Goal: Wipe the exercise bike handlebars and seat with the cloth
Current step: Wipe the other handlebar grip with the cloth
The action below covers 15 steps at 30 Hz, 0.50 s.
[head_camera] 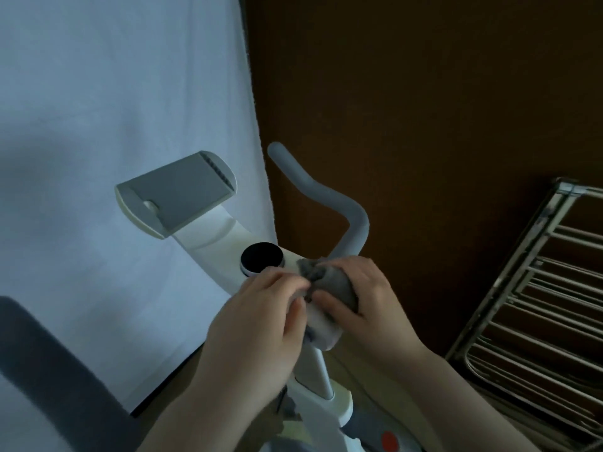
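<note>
Head view: the cloth is a soft grey rag, bunched over the near end of the right handlebar, just right of the round black dial on the bike's white stem. It looks light and limp, so it should mould round the tube; it is likely best held by wrapping the palm over it so the folds do not slide on the smooth grey grip. The bar itself seems stiff and fixed.

The right hand is cupped round the cloth from the right of the dial, fingers curled over the top and thumb beneath, grasping the cloth against the bar. The left hand comes in below the dial, fingertips pinching the cloth's gathered edge. Both forearms rise from the bottom of the frame towards the stem.

The grey tablet holder stands above and left of the dial, untouched. The seat cannot be made out. A metal rack leans well right of the dial.
</note>
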{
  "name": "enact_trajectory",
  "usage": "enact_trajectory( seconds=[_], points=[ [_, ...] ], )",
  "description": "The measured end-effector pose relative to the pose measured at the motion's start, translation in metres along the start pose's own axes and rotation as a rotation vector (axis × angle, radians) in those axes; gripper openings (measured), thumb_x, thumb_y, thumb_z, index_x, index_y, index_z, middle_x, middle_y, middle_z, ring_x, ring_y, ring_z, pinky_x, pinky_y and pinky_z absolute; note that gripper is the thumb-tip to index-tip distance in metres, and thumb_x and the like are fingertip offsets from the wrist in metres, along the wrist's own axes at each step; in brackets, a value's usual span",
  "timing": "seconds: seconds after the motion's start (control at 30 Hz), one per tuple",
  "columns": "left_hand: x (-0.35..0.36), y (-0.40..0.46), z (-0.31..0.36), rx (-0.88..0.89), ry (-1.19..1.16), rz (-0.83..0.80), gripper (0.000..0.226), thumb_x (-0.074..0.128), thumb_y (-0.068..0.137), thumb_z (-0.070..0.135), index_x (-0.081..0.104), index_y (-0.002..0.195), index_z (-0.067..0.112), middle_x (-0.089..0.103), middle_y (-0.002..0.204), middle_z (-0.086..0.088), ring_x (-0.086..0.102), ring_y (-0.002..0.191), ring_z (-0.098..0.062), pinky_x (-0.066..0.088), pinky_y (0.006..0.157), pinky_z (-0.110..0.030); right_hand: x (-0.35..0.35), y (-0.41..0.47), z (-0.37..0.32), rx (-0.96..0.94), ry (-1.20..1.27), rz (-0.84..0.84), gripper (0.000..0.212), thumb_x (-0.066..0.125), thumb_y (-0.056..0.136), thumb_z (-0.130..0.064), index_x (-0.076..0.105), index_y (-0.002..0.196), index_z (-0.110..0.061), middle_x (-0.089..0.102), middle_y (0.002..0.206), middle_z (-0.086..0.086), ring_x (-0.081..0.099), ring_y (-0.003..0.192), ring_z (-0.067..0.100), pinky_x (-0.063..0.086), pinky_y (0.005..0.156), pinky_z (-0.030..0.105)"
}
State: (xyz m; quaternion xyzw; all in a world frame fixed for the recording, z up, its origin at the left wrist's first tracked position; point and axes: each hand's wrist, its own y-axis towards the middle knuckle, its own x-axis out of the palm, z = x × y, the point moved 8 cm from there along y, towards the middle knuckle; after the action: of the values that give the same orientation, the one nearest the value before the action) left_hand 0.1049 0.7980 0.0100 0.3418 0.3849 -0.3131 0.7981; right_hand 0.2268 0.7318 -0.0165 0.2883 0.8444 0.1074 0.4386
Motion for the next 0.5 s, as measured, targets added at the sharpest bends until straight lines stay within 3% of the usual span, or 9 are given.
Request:
enact_trajectory(
  seconds=[0.1, 0.2, 0.33, 0.5],
  points=[
    [0.014, 0.018, 0.013, -0.046, -0.011, 0.013, 0.025, 0.040, 0.096, 0.040, 0.050, 0.118, 0.039, 0.050, 0.109, 0.027, 0.050, 0.096, 0.006, 0.045, 0.078, -0.009, -0.010, -0.011, 0.013, 0.078, 0.050, 0.148, 0.036, 0.053, 0.086, -0.050, 0.057, 0.117, -0.032, 0.053, 0.110, -0.024, 0.044, 0.110, -0.003, 0.042, 0.094, 0.023],
    [0.027, 0.027, 0.017, -0.136, -0.036, 0.090, 0.009, 0.044, 0.096, 0.033, 0.050, 0.098, 0.039, 0.053, 0.091, 0.023, 0.052, 0.081, 0.006, 0.040, 0.063, -0.007, -0.008, -0.017, 0.018, 0.031, 0.087, 0.083, 0.040, 0.055, 0.085, -0.048, 0.056, 0.122, -0.033, 0.052, 0.115, -0.026, 0.043, 0.114, -0.003, 0.039, 0.095, 0.014],
    [0.040, 0.033, 0.008, -0.213, -0.010, 0.215, 0.015, 0.052, 0.091, 0.025, 0.062, 0.101, 0.029, 0.054, 0.093, 0.022, 0.049, 0.086, 0.000, 0.037, 0.063, -0.011, -0.012, 0.000, 0.047, 0.204, 0.306, 0.057, 0.032, 0.064, 0.088, -0.034, 0.045, 0.105, -0.052, 0.049, 0.104, -0.032, 0.043, 0.106, -0.008, 0.038, 0.082, 0.008],
    [0.044, 0.034, 0.008, -0.241, 0.034, 0.294, 0.014, 0.056, 0.082, 0.021, 0.065, 0.092, 0.024, 0.059, 0.091, 0.016, 0.045, 0.085, 0.001, 0.035, 0.064, -0.010, -0.012, 0.018, 0.061, 0.143, 0.281, -0.027, 0.032, 0.068, 0.086, -0.027, 0.055, 0.113, -0.037, 0.053, 0.110, -0.022, 0.045, 0.107, -0.004, 0.042, 0.090, 0.015]
  ],
)
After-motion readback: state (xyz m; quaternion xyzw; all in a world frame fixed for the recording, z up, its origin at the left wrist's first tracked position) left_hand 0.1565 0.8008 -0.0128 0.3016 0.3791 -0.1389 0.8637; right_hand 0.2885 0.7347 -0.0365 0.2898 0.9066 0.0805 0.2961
